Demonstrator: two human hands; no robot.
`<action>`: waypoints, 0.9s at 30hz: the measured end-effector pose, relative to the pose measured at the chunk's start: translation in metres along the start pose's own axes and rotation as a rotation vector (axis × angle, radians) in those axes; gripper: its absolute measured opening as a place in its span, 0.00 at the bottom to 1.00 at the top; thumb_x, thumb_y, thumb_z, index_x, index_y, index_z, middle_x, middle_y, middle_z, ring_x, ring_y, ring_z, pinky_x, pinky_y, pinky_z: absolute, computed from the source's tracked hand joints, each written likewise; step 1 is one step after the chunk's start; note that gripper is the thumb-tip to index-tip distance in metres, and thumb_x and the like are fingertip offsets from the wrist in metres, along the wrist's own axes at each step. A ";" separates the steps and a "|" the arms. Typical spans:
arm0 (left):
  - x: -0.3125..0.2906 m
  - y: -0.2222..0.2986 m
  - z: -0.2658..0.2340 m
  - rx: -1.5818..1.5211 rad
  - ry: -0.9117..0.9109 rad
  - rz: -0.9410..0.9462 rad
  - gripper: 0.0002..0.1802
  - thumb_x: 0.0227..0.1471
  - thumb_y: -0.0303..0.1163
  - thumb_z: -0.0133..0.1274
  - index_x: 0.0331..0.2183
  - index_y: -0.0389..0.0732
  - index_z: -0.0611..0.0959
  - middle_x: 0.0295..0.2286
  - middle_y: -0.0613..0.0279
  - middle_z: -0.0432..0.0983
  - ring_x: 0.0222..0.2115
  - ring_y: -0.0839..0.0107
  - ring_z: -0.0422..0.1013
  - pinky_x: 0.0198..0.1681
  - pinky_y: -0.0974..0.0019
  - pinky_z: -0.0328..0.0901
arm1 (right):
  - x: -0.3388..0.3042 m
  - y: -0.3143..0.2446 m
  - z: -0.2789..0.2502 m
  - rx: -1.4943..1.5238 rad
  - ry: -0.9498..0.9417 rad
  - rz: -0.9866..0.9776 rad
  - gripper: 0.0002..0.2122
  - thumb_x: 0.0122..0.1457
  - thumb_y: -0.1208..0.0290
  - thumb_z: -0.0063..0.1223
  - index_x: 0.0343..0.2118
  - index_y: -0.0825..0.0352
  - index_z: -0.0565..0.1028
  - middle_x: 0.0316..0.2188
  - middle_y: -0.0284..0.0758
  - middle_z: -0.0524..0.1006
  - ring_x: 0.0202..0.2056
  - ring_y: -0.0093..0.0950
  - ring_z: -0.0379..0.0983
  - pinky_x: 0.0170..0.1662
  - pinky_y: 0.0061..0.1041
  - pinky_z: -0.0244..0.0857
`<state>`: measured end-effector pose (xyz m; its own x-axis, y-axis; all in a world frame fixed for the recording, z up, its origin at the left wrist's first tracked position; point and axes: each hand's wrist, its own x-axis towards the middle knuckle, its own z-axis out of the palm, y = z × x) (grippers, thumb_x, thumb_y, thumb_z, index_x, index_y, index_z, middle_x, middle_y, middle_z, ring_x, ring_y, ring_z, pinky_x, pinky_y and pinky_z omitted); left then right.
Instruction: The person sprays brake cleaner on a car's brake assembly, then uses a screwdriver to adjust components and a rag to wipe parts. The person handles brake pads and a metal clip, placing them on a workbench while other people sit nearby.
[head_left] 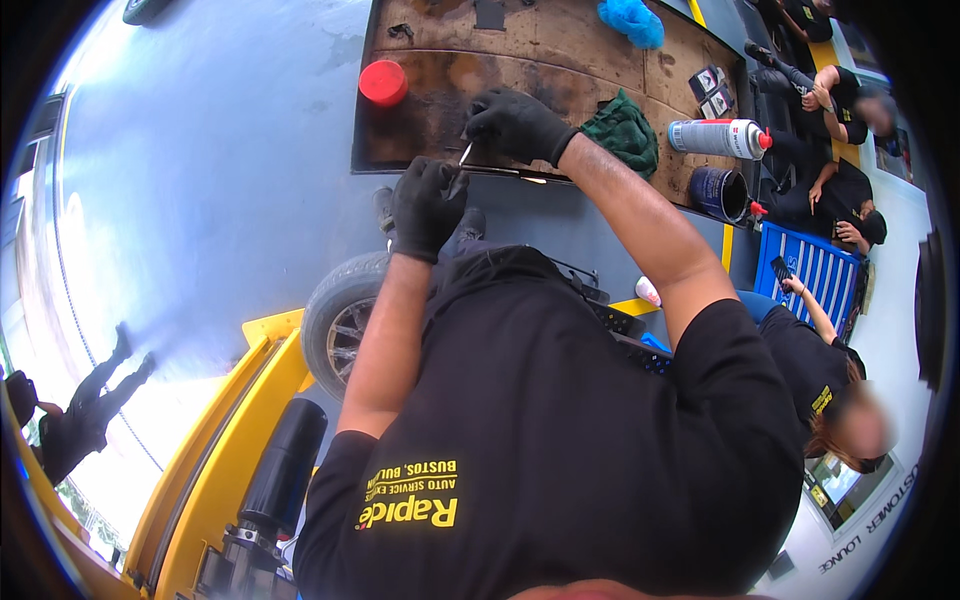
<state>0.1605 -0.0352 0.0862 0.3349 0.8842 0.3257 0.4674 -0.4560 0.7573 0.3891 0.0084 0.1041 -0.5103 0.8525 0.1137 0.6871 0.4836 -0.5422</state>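
the left gloved hand (pixel 428 208) and the right gloved hand (pixel 520 125) meet at upper centre, fingers bent inward. a slim pale piece (pixel 466 154) shows between them, over the near edge of the bench; how tightly either hand is closed, and which one has hold of the piece, cannot be told.

the bench top (pixel 545 85) is brown, sheet-like and darkly stained. a red round cap (pixel 383 83) sits near its left edge, a crumpled blue thing (pixel 632 22) at the top of the frame, and a dark green cloth (pixel 622 135) right of the hands. farther right are a pale spray can (pixel 715 138) and a dark blue open can (pixel 718 193).

grey-blue floor (pixel 240 130) fills the upper left. a wheel (pixel 342 320) stands left of the person's body, beside a yellow frame (pixel 205 450) at lower left. a blue cabinet (pixel 810 268) and several people (pixel 845 200) line the right side.
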 end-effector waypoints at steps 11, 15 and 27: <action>-0.002 -0.011 -0.002 0.091 -0.048 0.002 0.11 0.48 0.36 0.66 0.22 0.43 0.81 0.22 0.59 0.74 0.24 0.55 0.73 0.27 0.55 0.66 | 0.008 -0.027 -0.005 0.159 0.043 -0.215 0.03 0.48 0.76 0.62 0.27 0.63 0.79 0.29 0.35 0.75 0.33 0.39 0.74 0.39 0.35 0.70; -0.001 -0.003 -0.005 0.137 -0.047 -0.007 0.11 0.48 0.35 0.65 0.22 0.42 0.80 0.23 0.58 0.74 0.24 0.55 0.73 0.27 0.55 0.67 | 0.009 0.004 0.003 0.213 -0.053 -0.054 0.02 0.50 0.76 0.60 0.28 0.64 0.78 0.30 0.38 0.75 0.33 0.40 0.74 0.39 0.35 0.70; 0.000 0.002 -0.013 -0.005 -0.073 0.104 0.04 0.46 0.26 0.63 0.24 0.42 0.82 0.24 0.54 0.74 0.25 0.51 0.72 0.28 0.52 0.66 | -0.008 -0.016 0.007 0.122 0.087 -0.157 0.03 0.45 0.73 0.61 0.24 0.59 0.77 0.28 0.35 0.74 0.32 0.38 0.72 0.36 0.35 0.68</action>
<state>0.1507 -0.0354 0.0954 0.4402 0.8223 0.3607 0.4227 -0.5442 0.7247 0.3783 -0.0079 0.1062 -0.5556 0.7851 0.2736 0.5321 0.5887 -0.6086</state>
